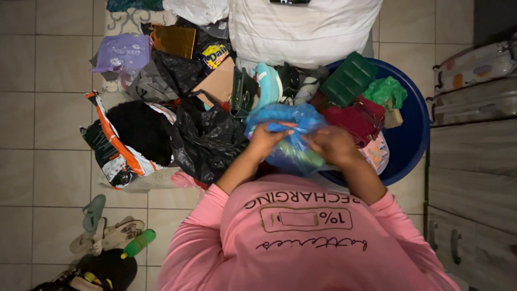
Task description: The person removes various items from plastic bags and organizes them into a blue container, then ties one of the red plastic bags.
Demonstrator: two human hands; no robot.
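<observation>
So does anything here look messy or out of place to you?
Yes. A green bottle lies on its side on the tiled floor beside scattered sandals. Bags and packets are heaped loosely around the blue tub, while both hands grip a blue plastic bag.

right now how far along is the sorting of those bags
Looks early to midway. Both hands, left hand and right hand, hold a blue plastic bag over the blue tub. A black bag and mixed items lie piled on the floor to the left. The tub is heaped with a green box and red cloth, seemingly unsorted.
</observation>
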